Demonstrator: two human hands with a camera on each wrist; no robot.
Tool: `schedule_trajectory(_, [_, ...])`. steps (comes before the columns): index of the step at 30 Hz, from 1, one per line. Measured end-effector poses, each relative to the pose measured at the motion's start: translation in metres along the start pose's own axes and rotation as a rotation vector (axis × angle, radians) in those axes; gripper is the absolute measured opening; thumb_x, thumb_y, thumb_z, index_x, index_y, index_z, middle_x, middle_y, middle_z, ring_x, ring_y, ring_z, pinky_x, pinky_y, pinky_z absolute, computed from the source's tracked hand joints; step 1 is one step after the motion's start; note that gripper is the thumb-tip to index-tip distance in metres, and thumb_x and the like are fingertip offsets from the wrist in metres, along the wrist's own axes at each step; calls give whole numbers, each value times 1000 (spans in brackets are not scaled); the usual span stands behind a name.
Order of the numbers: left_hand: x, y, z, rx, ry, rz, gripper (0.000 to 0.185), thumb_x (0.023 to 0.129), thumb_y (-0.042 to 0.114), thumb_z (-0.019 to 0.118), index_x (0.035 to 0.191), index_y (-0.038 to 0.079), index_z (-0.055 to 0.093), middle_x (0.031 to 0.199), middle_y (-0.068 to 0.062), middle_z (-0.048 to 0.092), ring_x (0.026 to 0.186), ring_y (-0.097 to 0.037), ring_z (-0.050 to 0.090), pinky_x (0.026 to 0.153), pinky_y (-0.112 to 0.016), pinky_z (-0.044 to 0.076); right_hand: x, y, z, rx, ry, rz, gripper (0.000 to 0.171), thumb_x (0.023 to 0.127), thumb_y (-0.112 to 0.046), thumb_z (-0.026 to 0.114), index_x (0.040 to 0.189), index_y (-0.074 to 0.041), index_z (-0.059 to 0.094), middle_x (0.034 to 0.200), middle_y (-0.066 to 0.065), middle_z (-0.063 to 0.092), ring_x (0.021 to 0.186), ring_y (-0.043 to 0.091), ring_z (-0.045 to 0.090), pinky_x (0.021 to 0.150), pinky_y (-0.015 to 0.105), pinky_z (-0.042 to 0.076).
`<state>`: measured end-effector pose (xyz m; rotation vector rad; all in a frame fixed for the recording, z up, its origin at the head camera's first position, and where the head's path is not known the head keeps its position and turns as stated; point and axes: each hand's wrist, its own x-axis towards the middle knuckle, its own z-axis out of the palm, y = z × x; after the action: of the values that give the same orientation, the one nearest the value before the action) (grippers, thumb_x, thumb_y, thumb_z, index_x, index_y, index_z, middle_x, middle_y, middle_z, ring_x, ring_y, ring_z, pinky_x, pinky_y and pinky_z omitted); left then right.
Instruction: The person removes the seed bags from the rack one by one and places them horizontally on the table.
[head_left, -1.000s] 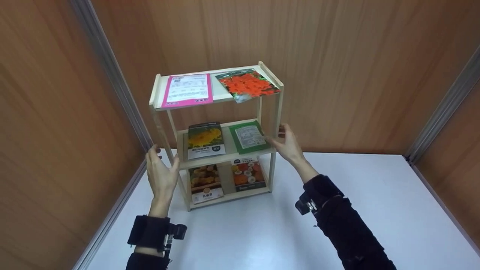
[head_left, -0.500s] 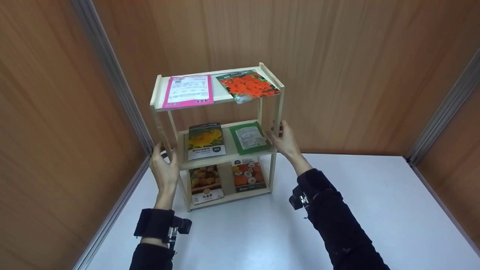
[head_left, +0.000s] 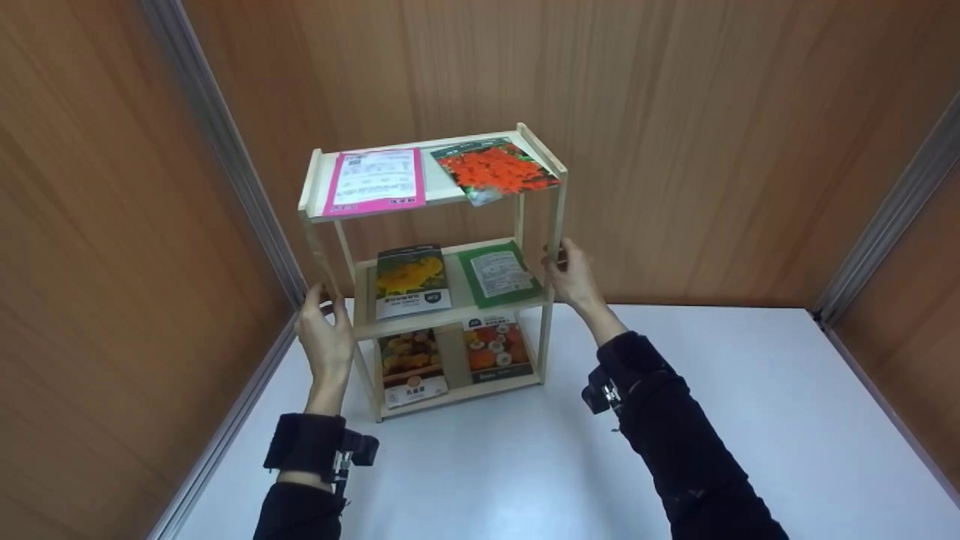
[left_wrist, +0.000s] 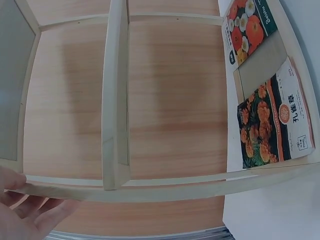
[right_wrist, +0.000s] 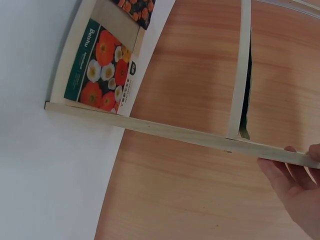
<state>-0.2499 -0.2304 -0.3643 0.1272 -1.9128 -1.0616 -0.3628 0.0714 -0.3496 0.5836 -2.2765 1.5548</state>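
Observation:
A pale wooden three-tier shelf (head_left: 442, 320) stands upright on the white table. My left hand (head_left: 326, 349) holds its left front post at about middle-tier height. On the opposite side, my right hand (head_left: 576, 281) grips the right post, thumb in front and fingers behind. The top tier bears a pink-edged packet (head_left: 379, 180) and a red-flower packet (head_left: 495, 169) jutting over the front edge. A yellow-flower seed packet (head_left: 411, 281) and a green packet (head_left: 499, 274) lie on the middle tier. Down on the bottom tier are an orange-flower packet (left_wrist: 262, 125) and a red-and-white-flower packet (right_wrist: 102, 70).
The white table (head_left: 720, 390) extends in front of the shelf and to its right. Wood-grain panels (head_left: 675, 150) rise behind and at both sides, joined by metal corner strips (head_left: 225, 150). The left hand is close to the left corner strip.
Both hands have closed in on the side posts: the left moved slightly right and up, the right slightly up, its thumb drawing back from the green packet. The shelf stays practically in place.

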Motion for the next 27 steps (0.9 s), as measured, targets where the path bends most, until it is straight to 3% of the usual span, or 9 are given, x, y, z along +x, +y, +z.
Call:
schedule_trajectory(10, [1,2,0,13,21,-3,22,85,-6,50,106,-12,53,94,-25,57,86,-35,55,74,-41,45,1,-1,-3,-33,-35,-5,18,86,4,47,102,12,50,92,26,56,87,34,56,76,41,48])
schedule_trajectory(22, [-1,3,3,50,2,-84,28,87,-4,49,114,-10,49,96,-24,57,88,-32,55,75,-41,44,2,3,-7,-30,-60,-30,17,87,2,49,101,11,51,93,24,57,86,34,57,77,41,47])
schedule_trajectory(27, [-1,3,3,57,6,-72,28,87,-3,50,114,-10,50,99,-24,57,88,-31,55,75,-40,45,2,5,-10,-27,-89,-43,19,87,2,49,103,12,50,96,26,56,87,34,57,78,43,47])
